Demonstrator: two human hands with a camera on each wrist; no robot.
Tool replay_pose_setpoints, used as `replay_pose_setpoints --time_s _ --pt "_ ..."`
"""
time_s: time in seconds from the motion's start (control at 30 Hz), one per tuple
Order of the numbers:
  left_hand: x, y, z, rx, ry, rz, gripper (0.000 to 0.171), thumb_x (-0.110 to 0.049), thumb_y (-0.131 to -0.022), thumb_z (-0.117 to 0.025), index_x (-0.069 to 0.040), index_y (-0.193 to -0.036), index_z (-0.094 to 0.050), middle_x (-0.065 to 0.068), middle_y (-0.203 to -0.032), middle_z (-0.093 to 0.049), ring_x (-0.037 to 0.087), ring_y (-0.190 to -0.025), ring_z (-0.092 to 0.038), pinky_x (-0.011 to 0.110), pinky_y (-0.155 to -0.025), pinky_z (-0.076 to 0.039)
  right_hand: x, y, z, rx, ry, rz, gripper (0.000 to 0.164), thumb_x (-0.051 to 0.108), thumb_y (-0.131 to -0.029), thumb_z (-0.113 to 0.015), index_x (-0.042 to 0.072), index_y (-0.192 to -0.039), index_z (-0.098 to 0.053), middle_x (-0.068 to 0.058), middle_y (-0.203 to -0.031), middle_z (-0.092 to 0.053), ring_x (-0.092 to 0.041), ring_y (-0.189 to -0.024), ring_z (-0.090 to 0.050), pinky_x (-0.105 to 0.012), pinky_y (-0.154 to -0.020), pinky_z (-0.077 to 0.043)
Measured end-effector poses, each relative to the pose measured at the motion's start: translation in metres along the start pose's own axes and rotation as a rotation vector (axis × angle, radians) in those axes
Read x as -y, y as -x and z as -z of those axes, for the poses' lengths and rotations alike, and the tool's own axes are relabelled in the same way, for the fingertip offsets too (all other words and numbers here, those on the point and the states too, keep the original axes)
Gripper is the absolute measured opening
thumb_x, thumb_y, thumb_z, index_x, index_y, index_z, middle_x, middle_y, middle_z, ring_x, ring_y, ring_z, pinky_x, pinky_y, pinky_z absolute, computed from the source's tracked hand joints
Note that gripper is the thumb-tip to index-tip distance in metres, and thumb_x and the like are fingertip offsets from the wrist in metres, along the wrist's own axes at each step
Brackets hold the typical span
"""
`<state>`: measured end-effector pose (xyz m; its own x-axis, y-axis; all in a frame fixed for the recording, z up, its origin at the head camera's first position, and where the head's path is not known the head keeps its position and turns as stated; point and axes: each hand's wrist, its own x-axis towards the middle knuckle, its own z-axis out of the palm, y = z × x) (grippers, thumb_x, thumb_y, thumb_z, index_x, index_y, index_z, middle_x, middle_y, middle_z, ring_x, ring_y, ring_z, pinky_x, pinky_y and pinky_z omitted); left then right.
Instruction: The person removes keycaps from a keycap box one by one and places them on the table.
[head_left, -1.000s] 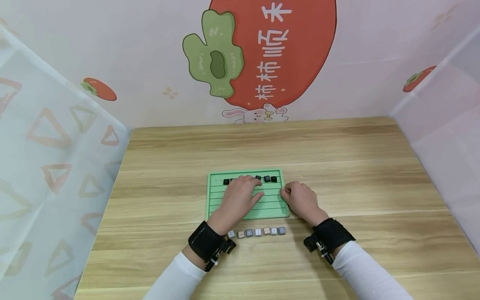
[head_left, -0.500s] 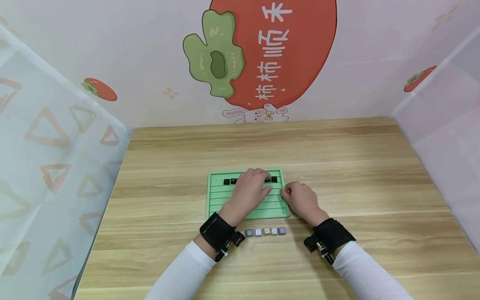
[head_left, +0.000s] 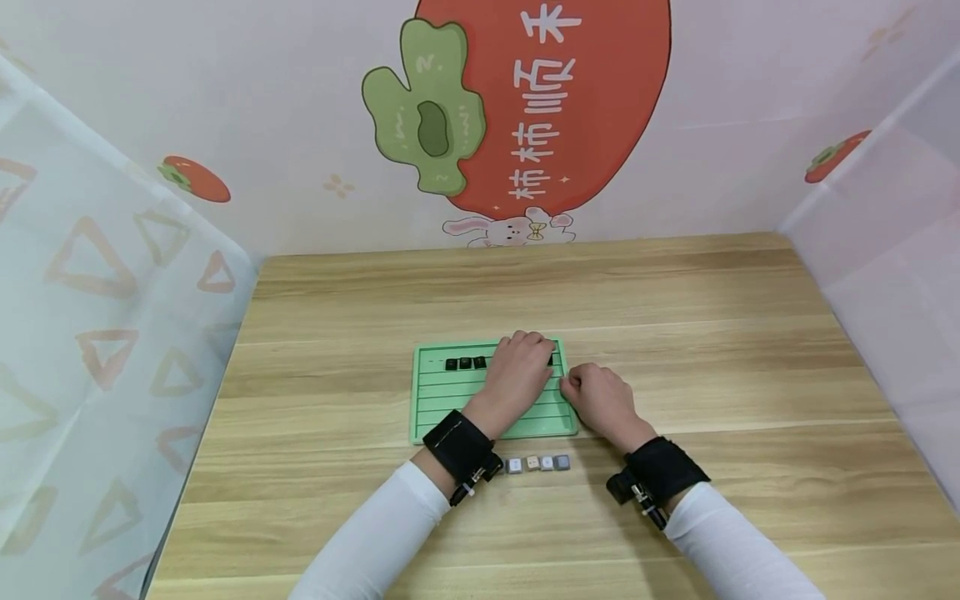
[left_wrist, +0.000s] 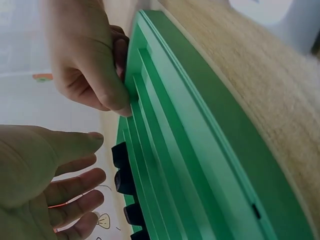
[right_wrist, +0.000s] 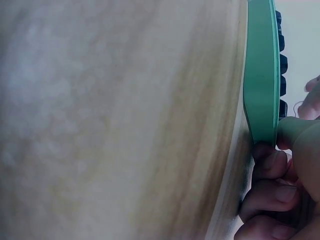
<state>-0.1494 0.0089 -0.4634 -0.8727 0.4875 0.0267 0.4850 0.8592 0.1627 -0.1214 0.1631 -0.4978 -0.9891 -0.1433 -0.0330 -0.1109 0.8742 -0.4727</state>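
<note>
A green ridged tray (head_left: 442,402) lies on the table, with a row of black keycaps (head_left: 465,363) along its far part. Over the right half of that row is my left hand (head_left: 517,375), covering several of them. In the left wrist view its fingers (left_wrist: 75,187) are loosely extended beside the black keycaps (left_wrist: 125,181), with nothing between them. My right hand (head_left: 603,400) pinches the tray's right edge, thumb on top and curled fingers (right_wrist: 272,195) below, as the right wrist view shows.
In front of the tray, a row of grey, white and beige keycaps (head_left: 532,463) sits on the wooden table (head_left: 315,483); my left wrist strap hides its left end. A printed cloth wall (head_left: 300,133) stands behind the table, with more cloth at both sides.
My left hand has slid rightward along the black row, uncovering keycaps at the left and covering those at the right. The right hand stays at the tray's edge.
</note>
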Motion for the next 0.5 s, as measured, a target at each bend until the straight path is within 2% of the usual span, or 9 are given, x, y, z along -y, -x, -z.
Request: replay_pose_setpoints --time_s 0.4,0.5 --pt "-0.001 -0.011 -0.011 -0.010 -0.061 -0.005 0.008 -0.023 -0.089 -0.062 -0.017 -0.092 -0.067 -0.001 -0.090 -0.062 0.018 -0.085 -0.053 0.032 -0.074 -0.040 0.001 0.000 0.001 0.012 0.003 -0.006 0.044 0.026 -0.090 -0.054 0.016 -0.052 -0.035 0.006 -0.048 -0.025 -0.012 -0.043 -0.027 -0.027 -0.042 -0.020" --pt "-0.002 -0.013 -0.014 0.007 -0.067 -0.003 0.009 -0.017 -0.091 -0.058 -0.018 -0.088 -0.066 -0.002 -0.086 -0.060 0.017 -0.081 -0.051 0.032 -0.073 -0.039 0.001 0.000 0.001 0.015 -0.002 -0.011 0.044 0.026 -0.090 -0.054 0.016 -0.052 -0.035 0.006 -0.048 -0.025 -0.012 -0.043 -0.027 -0.027 -0.042 -0.020"
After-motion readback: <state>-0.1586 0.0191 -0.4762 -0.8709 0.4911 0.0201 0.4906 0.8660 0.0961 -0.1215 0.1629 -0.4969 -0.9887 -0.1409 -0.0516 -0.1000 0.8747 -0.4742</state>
